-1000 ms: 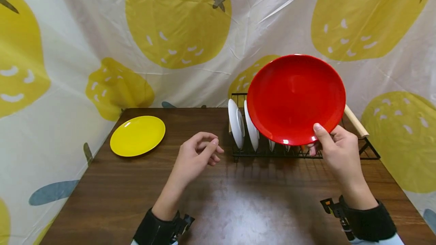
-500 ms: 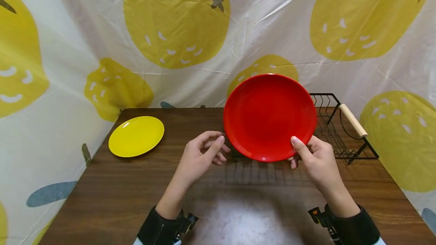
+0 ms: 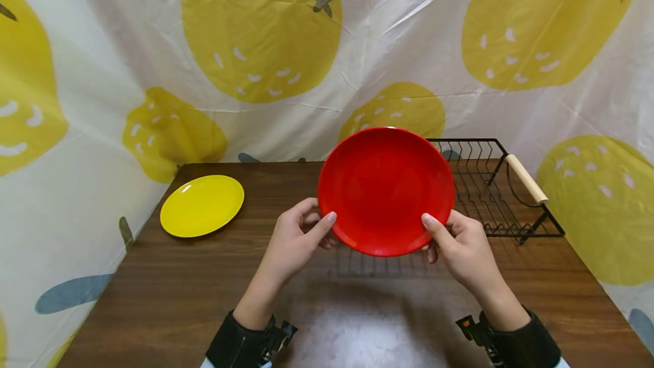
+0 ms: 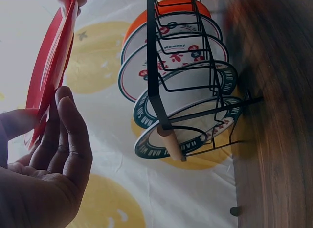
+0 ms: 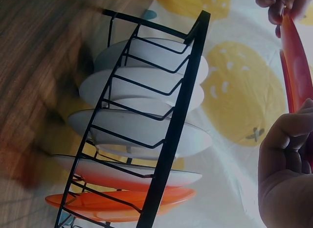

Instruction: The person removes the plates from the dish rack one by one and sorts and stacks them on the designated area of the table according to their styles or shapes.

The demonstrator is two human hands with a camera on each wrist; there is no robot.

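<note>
Red plate [image 3: 385, 191] held tilted above table [image 3: 168, 294], in front of dish rack [image 3: 490, 197]. Left hand [image 3: 298, 240] pinches left rim, thumb fwd; right hand [image 3: 457, 243] grips lower-right rim, thumb on face.

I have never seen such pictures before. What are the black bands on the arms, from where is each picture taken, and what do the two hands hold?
No machine is here: a person works with two bare hands. The black bands on the wrists carry small cameras. The wide picture comes from a camera on the person's head, looking forward and down. The other two come from the wrist cameras, so they look tilted and very close.

Both hands hold a red plate upright by its rim, facing the person: the left hand pinches its left edge, the right hand its right edge.

On the brown wooden table lies a yellow plate, to the left. Behind the red plate stands a black wire dish rack with a wooden handle. The wrist views show white and patterned plates standing in it, and an orange one.
</note>
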